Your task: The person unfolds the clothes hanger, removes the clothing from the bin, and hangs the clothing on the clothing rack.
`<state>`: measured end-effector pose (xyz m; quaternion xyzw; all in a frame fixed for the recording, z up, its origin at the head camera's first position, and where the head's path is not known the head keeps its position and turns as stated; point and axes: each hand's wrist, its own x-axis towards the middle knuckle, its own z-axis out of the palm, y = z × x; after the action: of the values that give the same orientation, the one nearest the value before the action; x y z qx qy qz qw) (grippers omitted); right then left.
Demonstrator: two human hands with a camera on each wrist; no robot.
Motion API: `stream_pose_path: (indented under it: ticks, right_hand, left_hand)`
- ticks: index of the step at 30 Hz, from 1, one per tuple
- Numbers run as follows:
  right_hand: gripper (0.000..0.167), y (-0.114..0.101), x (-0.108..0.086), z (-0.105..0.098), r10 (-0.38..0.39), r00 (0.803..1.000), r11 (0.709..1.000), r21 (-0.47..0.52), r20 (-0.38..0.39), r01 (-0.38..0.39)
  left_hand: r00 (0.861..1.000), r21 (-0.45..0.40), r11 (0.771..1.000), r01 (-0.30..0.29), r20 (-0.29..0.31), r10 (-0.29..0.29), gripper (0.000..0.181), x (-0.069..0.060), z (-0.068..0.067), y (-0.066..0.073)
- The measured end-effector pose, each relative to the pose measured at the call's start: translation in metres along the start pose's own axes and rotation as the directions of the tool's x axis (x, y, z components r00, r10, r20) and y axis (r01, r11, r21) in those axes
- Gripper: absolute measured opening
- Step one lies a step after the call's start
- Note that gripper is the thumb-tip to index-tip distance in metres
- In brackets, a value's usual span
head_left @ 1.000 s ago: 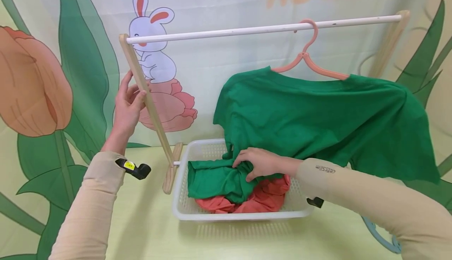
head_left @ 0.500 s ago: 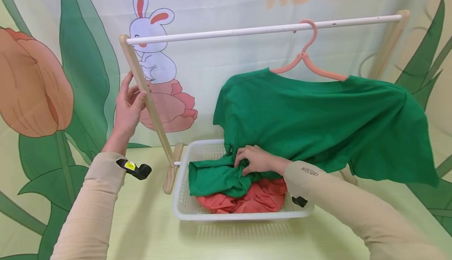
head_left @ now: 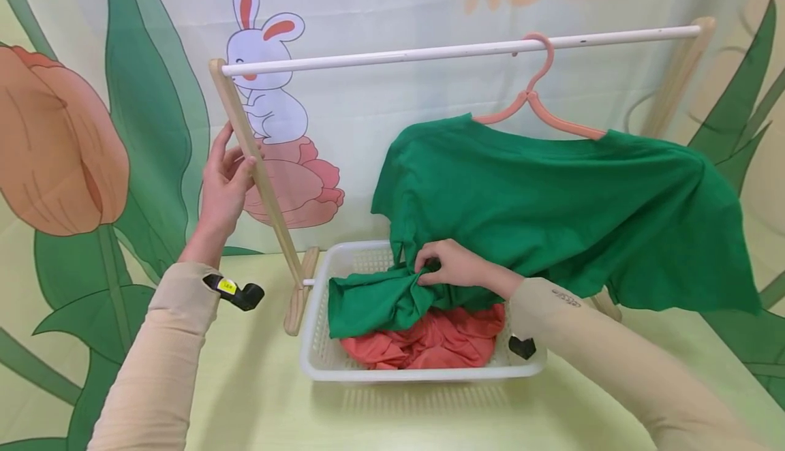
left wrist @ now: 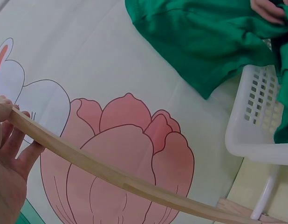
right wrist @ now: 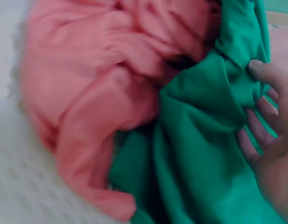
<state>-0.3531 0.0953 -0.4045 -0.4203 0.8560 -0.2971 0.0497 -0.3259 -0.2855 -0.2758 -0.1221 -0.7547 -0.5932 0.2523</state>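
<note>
On the pale tabletop (head_left: 257, 383) is set a white basket (head_left: 423, 375), its coral cloth (head_left: 456, 342) partly covered by a green shirt (head_left: 552, 199), whose pink hanger (head_left: 567, 124) is shown in the head view alone. The shirt is pinched by the right hand (head_left: 456, 263); a wooden post (head_left: 267, 195) is gripped by the left hand (head_left: 222, 189).

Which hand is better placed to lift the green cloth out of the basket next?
Probably the right hand: it pinches the green cloth over the white basket, while the left hand holds the wooden upright, away from the cloth.
</note>
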Motion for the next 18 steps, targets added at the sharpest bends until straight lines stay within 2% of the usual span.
stream_pose_path:
  ticks: [5,10,13,18]
  right_hand:
    - [0.004,-0.007,0.000,-0.021,0.056,0.992,0.997,0.061,-0.117,-0.049]
    - [0.007,-0.013,-0.001,-0.048,0.093,0.958,0.994,0.087,-0.271,-0.072]
    - [0.010,-0.011,-0.001,-0.062,0.092,0.921,0.993,0.104,-0.378,-0.057]
    - [0.015,0.001,-0.002,-0.078,0.088,0.832,0.994,0.104,-0.548,-0.036]
  left_hand:
    - [1.000,0.015,1.000,0.001,-0.003,-0.001,0.061,0.001,0.000,-0.001]
    - [1.000,0.018,1.000,0.004,-0.006,-0.004,0.061,0.000,0.000,-0.001]
    - [1.000,0.019,1.000,0.003,-0.008,-0.003,0.062,-0.001,-0.001,-0.001]
    - [1.000,0.003,1.000,0.000,-0.006,0.000,0.062,-0.001,-0.001,-0.001]
